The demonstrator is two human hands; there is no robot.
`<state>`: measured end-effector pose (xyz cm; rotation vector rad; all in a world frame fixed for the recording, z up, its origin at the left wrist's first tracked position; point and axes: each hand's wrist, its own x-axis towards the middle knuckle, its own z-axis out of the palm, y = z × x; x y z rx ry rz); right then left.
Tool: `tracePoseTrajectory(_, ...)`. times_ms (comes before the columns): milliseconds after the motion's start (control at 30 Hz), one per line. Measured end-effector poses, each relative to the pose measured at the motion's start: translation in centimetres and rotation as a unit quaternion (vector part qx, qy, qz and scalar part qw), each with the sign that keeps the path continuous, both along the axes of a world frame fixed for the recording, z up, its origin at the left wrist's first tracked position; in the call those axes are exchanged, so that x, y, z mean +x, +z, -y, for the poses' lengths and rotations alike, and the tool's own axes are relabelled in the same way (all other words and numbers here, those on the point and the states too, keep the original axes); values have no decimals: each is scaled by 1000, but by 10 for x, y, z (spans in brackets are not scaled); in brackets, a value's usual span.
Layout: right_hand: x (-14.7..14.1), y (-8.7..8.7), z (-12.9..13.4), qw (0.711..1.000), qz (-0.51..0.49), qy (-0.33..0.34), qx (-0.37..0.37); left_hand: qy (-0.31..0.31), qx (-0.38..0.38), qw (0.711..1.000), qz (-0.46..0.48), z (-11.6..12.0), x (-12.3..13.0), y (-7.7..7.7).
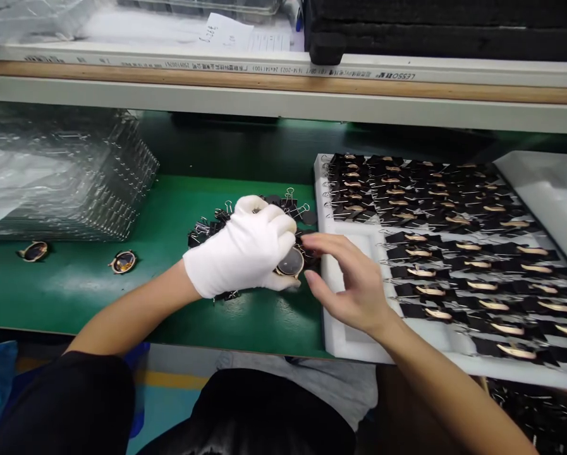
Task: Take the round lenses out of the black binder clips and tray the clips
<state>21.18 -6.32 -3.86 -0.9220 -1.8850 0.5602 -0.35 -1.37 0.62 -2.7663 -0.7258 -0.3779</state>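
Observation:
My left hand (245, 249), in a white glove, is closed around a round watch case (291, 261) with a dark face and a gold-coloured rim. Close to the case's right side is my bare right hand (352, 281), its thumb and fingers apart with nothing visible between them. Under and behind the glove lies a heap of black binder clips (206, 229) with wire handles, partly hidden by the hand. Dark round discs (308, 217) lie among the clips. Two more watch cases, one at the far left (35, 251) and another nearer (123, 261), rest on the green table.
At right, a white foam tray (328, 303) holds rows of clipped watch cases (477, 265). Stacked clear plastic trays (74, 183) stand at left. A shelf edge (264, 95) crosses above the green table (164, 316), carrying papers and a black case (444, 31).

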Motion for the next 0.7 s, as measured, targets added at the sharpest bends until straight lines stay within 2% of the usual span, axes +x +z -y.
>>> tracePoseTrajectory(33, -3, 1, 0, 993, -48, 3, -104, -4, -2, 1000, 0, 1, 1, 1)
tracePoseTrajectory(100, -6, 4, -3, 946, -124, 34, -298, -15, -11, 1000, 2, 2, 1, 5)
tracePoseTrajectory(167, -2, 5, -8, 898, -191, 38, -396, 0, -14, 1000, 11, 0, -3, 11)
tracePoseTrajectory(333, 21, 7, -18, 831, -331, -27, -447, 96, 3, 995, -34, -10, -21, 19)
tracePoseTrajectory(400, 25, 8, -20, 813, -355, -34, -459, 73, -6, 994, -82, -8, -19, 14)
tracePoseTrajectory(500, 23, 8, -20, 804, -366, -28, -468, 19, -8, 990, -143, 3, -7, 0)
tracePoseTrajectory(600, 20, 8, -18, 803, -361, -19, -474, 5, 22, 986, -163, 10, 4, -10)
tracePoseTrajectory(700, 21, 7, -17, 812, -357, -7, -461, -17, 46, 986, -157, 6, 4, -10)
